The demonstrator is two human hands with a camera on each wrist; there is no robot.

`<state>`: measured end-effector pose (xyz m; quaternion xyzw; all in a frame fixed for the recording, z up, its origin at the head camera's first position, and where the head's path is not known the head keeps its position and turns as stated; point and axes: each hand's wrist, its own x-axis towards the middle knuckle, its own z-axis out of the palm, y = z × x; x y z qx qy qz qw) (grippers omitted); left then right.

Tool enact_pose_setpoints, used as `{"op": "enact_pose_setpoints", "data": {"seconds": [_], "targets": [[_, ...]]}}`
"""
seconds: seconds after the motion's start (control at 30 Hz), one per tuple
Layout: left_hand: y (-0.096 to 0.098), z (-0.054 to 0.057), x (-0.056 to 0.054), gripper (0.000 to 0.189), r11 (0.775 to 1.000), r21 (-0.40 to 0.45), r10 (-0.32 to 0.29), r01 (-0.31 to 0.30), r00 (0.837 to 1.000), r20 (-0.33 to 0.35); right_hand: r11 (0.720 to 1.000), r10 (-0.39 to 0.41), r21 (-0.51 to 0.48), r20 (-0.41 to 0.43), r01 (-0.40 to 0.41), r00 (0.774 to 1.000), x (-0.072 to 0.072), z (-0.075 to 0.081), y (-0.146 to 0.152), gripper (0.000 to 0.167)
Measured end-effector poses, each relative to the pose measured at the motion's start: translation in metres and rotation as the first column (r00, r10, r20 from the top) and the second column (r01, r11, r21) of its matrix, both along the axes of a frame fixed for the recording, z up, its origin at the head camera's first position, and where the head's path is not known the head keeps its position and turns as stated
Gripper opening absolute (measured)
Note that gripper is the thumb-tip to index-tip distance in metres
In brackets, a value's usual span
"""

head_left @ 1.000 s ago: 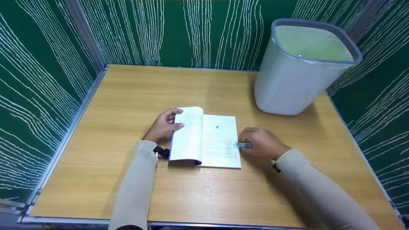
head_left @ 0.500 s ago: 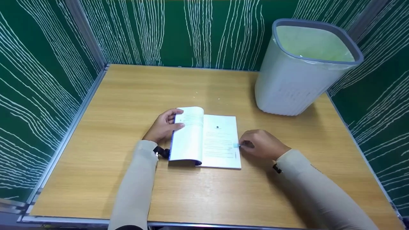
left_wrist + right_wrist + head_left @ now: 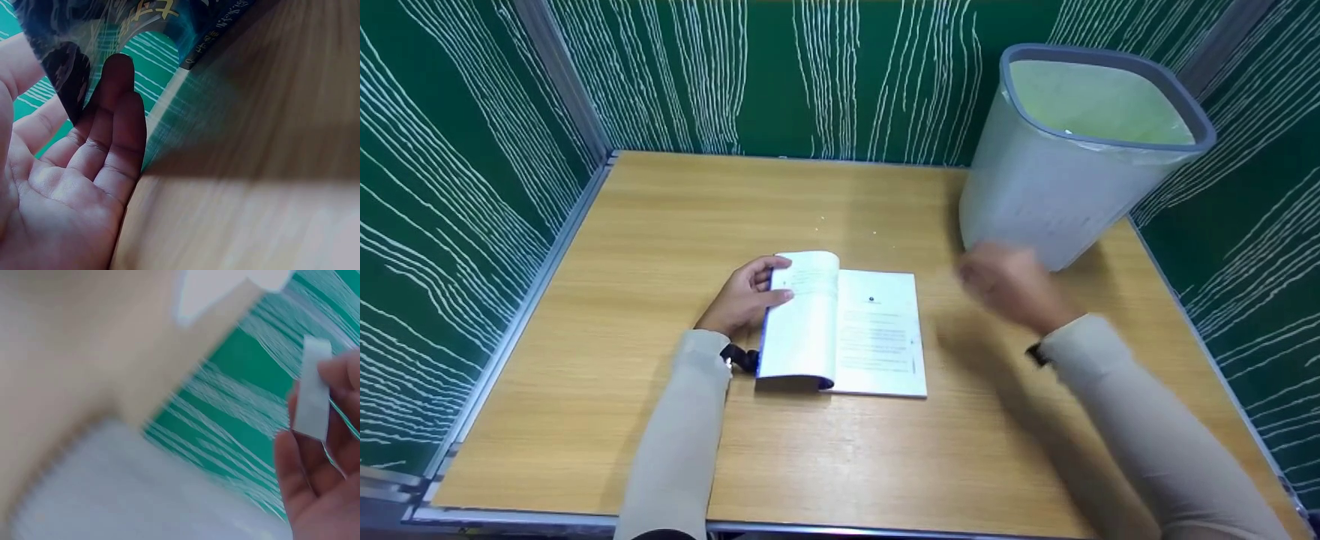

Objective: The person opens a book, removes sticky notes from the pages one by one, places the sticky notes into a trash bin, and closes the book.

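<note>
An open paperback book (image 3: 879, 337) lies on the table, its left pages and dark cover curled up and its right printed page flat. My left hand (image 3: 741, 298) grips the raised left side, thumb on the page and fingers behind the cover. From below, the left wrist view shows the dark glossy cover (image 3: 107, 34) above the fingers. My right hand (image 3: 1011, 286), blurred, is raised off the book, in front of the bin. It pinches a small pale sticky strip (image 3: 313, 396) between thumb and fingers, visible in the right wrist view.
A tall white bin (image 3: 1035, 187) with a grey rim and a pale green liner stands at the table's back right. Tiny white scraps (image 3: 874, 232) lie behind the book. Green panels (image 3: 772, 82) with white lines enclose the wooden table (image 3: 697, 202).
The pale blue strip at the right page's edge has come off in my right hand. That hand has risen and moved away toward the bin. My left hand stays on the book.
</note>
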<state>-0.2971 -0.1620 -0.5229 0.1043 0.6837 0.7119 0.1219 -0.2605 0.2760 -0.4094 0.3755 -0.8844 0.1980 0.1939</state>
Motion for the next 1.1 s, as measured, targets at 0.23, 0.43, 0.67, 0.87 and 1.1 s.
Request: {"op": "enact_pose_setpoints", "data": {"seconds": [0.23, 0.43, 0.67, 0.87, 1.1], "targets": [[-0.001, -0.002, 0.001, 0.051, 1.0, -0.008, 0.007, -0.007, 1.0, 0.004, 0.966, -0.239, -0.18, -0.364, 0.184, 0.9, -0.02, 0.114, 0.018, 0.008], [0.0, -0.003, 0.002, 0.036, 1.0, -0.019, 0.02, -0.02, 0.999, -0.04, 0.819, -0.57, -0.218, -0.205, 0.531, 0.795, -0.04, 0.171, 0.033, 0.027], [0.002, -0.004, 0.001, 0.029, 0.998, -0.06, 0.015, -0.019, 0.997, -0.074, 0.713, -0.701, -0.017, 0.016, 0.701, 0.713, -0.057, 0.179, 0.053, 0.045], [0.005, 0.0, 0.001, 0.025, 0.998, -0.044, 0.041, -0.043, 0.997, -0.061, 0.702, -0.711, 0.003, 0.052, 0.712, 0.701, -0.06, 0.172, 0.056, 0.046], [0.025, 0.024, 0.006, 0.016, 0.995, -0.021, 0.089, -0.094, 0.979, -0.182, 0.77, -0.628, -0.24, -0.114, 0.592, 0.77, -0.038, 0.158, 0.037, 0.041]]}}
